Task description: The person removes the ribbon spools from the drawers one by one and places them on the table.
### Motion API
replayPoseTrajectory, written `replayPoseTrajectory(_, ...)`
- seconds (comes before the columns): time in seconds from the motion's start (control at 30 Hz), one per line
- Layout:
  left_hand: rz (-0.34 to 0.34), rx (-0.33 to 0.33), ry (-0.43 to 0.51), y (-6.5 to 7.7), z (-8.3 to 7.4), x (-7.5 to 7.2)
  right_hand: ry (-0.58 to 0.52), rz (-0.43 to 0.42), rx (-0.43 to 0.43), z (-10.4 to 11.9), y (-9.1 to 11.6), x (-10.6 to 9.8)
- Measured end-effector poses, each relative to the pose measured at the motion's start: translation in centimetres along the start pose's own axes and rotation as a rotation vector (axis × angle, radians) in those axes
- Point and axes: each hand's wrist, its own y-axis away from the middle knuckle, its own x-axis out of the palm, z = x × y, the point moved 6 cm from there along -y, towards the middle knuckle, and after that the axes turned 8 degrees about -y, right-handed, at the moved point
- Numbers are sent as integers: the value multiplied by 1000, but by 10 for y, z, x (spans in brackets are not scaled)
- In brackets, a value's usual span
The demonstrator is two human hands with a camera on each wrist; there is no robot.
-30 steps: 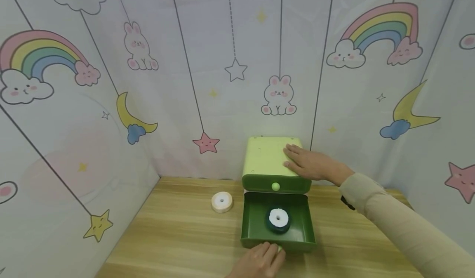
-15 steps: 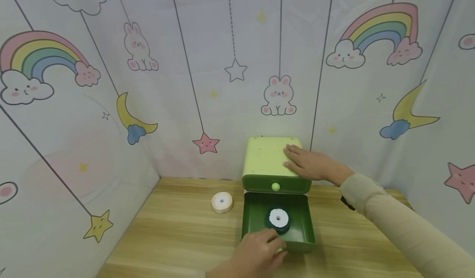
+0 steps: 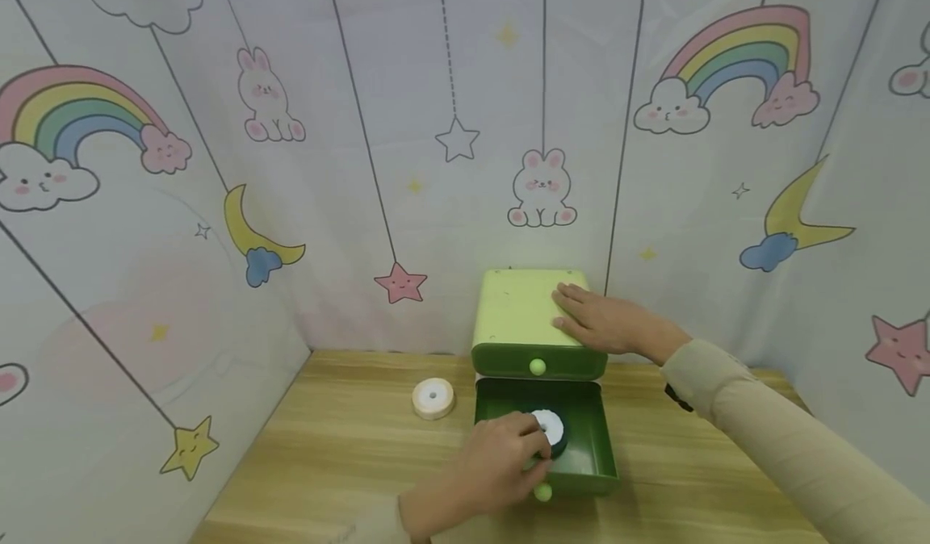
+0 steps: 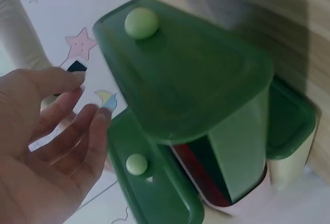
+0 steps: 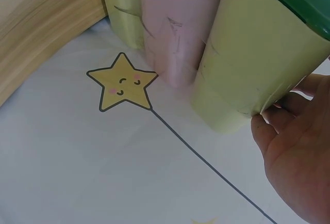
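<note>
A small drawer cabinet (image 3: 534, 302) with a light green top and dark green drawer fronts stands against the backdrop. Its middle drawer (image 3: 592, 455) is pulled out, and a ribbon spool (image 3: 554, 423) with a white face and dark edge lies in it. Over that drawer, my left hand (image 3: 497, 463) has its fingertips at the spool's near-left side. The left wrist view shows those fingers (image 4: 93, 126) loosely bent, thumb apart, with nothing visible between them. Flat on the cabinet's top right, my right hand (image 3: 610, 322) rests with straight fingers.
A cream ribbon spool (image 3: 433, 399) lies on the wooden table (image 3: 334, 447), left of the cabinet. Above the open drawer, the top drawer (image 3: 508, 361) is closed. A printed cloth backdrop (image 3: 349, 205) rises behind and at both sides.
My left hand has let go of the open drawer's knob and moved up and forward, over the drawer toward the dark spool. The right hand has stayed on the cabinet top.
</note>
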Motion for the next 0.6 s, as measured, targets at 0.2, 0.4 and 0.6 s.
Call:
replayPoseTrajectory(0.2, 135, -11, -44, -12, 12, -4, -10, -1, 5, 0, 0, -1)
replayPoseTrajectory(0.4, 209, 0, -33, -21, 21, -1, -1, -3, 5, -1, -1, -1)
replayPoseTrajectory(0.6, 313, 26, 2, -30, 27, 13, 5, -3, 4, -2, -2, 0)
